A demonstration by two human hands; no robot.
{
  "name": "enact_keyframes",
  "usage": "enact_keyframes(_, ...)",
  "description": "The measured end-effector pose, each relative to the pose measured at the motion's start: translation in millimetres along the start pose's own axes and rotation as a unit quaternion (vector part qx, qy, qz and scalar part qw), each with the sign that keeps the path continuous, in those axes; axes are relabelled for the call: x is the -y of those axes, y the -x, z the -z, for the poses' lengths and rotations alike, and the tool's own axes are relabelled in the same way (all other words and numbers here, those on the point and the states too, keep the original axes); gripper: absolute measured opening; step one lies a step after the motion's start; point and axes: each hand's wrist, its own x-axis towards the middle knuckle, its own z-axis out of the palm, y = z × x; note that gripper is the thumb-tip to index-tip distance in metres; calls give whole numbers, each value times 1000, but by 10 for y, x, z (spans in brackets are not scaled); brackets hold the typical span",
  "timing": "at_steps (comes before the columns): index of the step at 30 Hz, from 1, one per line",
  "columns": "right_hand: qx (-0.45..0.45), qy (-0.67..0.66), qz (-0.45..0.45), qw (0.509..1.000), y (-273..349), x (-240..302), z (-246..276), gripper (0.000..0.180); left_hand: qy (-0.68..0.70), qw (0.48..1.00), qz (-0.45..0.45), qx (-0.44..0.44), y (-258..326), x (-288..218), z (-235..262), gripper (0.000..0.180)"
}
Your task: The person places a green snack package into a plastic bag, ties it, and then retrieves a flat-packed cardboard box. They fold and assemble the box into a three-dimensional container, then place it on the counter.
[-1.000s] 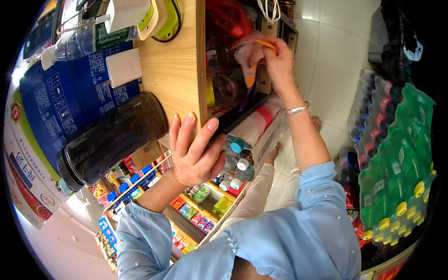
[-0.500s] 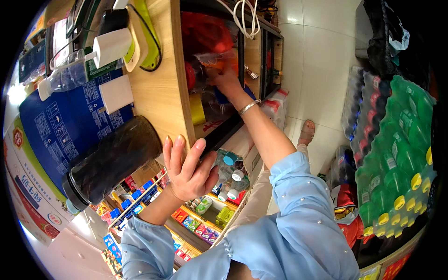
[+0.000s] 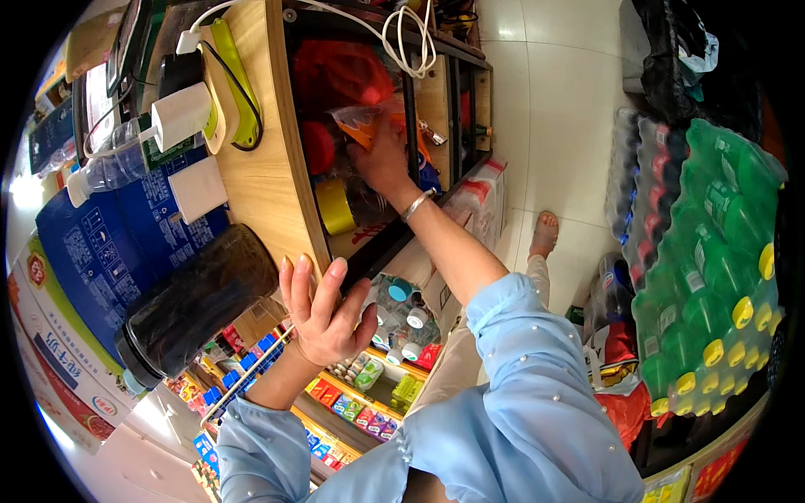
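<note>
Currently | packet (image 3: 356, 132): orange, translucent-edged | hands: right hand (image 3: 386, 163) touching it, can't tell grip; left hand (image 3: 322, 325) splayed

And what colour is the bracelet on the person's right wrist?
Silver; the bracelet shows best in the head view.

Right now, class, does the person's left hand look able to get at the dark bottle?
Probably yes: the left hand seems empty at the wooden counter's edge, and nothing visible stands between it and the dark bottle.
</note>
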Motion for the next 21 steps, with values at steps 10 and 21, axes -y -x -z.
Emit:
enact_keyframes(10,1,-61,116,991,590,316,724,60,1,1000,0,-4,-9,-15,20,35)
enact_keyframes(21,24,-67,70,995,1084,446,1796,33,18,999,14,-27,-65,-74,80,34)
